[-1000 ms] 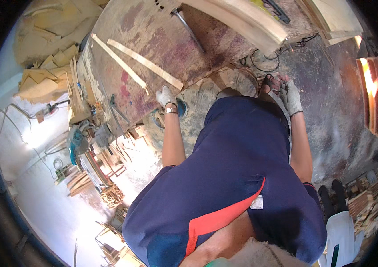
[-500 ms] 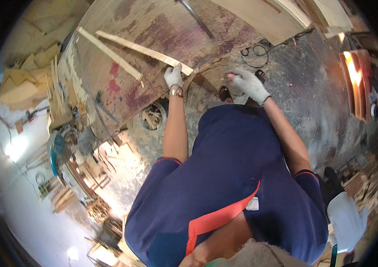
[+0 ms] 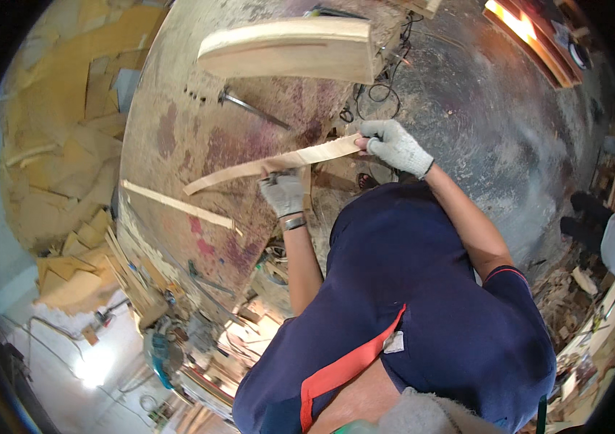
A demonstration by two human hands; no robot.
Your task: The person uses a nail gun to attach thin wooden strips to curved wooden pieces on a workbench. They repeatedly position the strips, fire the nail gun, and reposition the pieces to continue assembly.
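Note:
A long, thin wooden strip spans between my two hands above the worn tabletop, its far-left end low over the wood. My left hand, in a grey-white knit glove, has its fingers closed on the strip near its middle, from below. The right end is pinched by my right hand, gloved the same way. To the left, a second narrow wooden strip lies on the tabletop, apart from my hands.
A thick, curved pale wooden piece rests at the table's far side, with a metal bar clamp nearer me. Black cable coils beyond the right hand. A teal power tool and wood scraps lie lower left.
My right hand has moved from empty air onto the strip's right end. The strip has swung so its right end is raised. The view has turned, bringing the curved wooden piece into sight.

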